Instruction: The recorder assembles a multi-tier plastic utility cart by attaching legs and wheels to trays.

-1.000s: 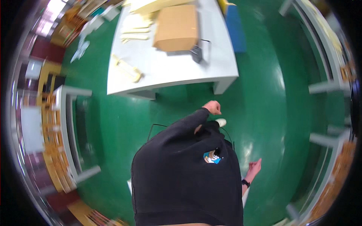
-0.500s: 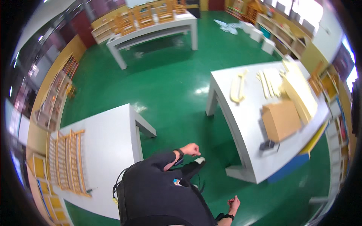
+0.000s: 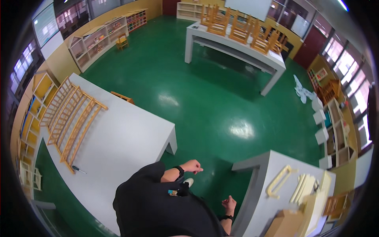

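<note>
My left hand (image 3: 192, 166) hangs in front of my body over the green floor, its fingers curled in, with nothing visible in them. Lower and to the right, my right hand (image 3: 229, 205) is loosely closed too, beside the edge of the right white table (image 3: 252, 213), and appears to touch nothing. On the left white table (image 3: 122, 138) stands a slatted wooden frame (image 3: 75, 114) with several rails. A screwdriver (image 3: 79, 170) lies by its near end. Across the right table lie a cream U-shaped part (image 3: 279, 181), several cream bars (image 3: 303, 189) and a cardboard box (image 3: 286, 224).
A long white table (image 3: 237, 41) at the back carries several upturned wooden chairs (image 3: 241, 27). Low shelves (image 3: 96, 45) line the left wall, near a small chair (image 3: 122, 41). White blocks (image 3: 321, 135) and a pale sheet (image 3: 303, 91) sit at the right.
My view has swung to the right and I have come closer to the left table. The left table shows more fully, the right table less. Both hands stay loosely closed.
</note>
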The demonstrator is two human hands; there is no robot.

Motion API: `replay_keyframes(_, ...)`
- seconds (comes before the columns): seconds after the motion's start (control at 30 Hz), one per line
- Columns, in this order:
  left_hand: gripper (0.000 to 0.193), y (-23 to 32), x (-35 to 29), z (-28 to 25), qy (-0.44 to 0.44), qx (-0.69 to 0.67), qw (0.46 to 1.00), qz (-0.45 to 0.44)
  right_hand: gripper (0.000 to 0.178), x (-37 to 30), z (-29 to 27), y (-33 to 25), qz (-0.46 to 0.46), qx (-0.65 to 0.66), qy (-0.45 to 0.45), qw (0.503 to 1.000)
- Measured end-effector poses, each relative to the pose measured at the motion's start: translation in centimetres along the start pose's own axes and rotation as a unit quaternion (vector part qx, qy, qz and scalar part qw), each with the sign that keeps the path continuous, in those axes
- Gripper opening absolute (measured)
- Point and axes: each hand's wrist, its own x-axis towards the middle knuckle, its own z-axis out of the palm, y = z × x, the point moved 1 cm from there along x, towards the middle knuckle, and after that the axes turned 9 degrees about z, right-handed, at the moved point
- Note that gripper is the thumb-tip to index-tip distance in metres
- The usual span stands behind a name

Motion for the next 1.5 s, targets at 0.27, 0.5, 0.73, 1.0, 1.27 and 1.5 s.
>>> replay_keyframes(0.27, 0.027, -1.0, 8.6, -14.3, 0.151, -0.057, 0.987, 0.007, 0.028, 13.7, 5.7, -16.6, -0.020, -0.159, 0.004, 0.987)
replay_keyframes(0.5, 0.031, -4.9, 14.8, -21.8, 0.115, -0.147, 0.971, -0.149, 0.026, 28.5, 7.7, -24.3, 0.124, -0.149, 0.003, 0.981)
replay_keyframes(0.73, 0.022, -8.1, 14.7, -33.9, 0.434, -0.281, 0.828, -0.217, 0.022, 43.6, 32.0, -42.6, 0.061, -0.540, -0.168, 0.822)
replay_keyframes(1.0, 0.019, -20.8, 4.0, -37.1, 0.394, -0.040, 0.873, -0.286, 0.025, 45.6, 75.8, -63.0, -0.231, -0.467, -0.252, 0.816)
replay_keyframes(1.27, 0.024, -26.6, 16.2, -59.1, 0.330, 0.157, 0.789, -0.493, 0.027, 41.0, 99.2, -66.4, -0.115, -0.542, -0.355, 0.753)
replay_keyframes(1.5, 0.028, -9.3, 28.2, -88.5, 0.484, -0.103, 0.846, -0.197, 0.034, 48.3, 111.5, -72.2, -0.044, -0.481, -0.274, 0.831)
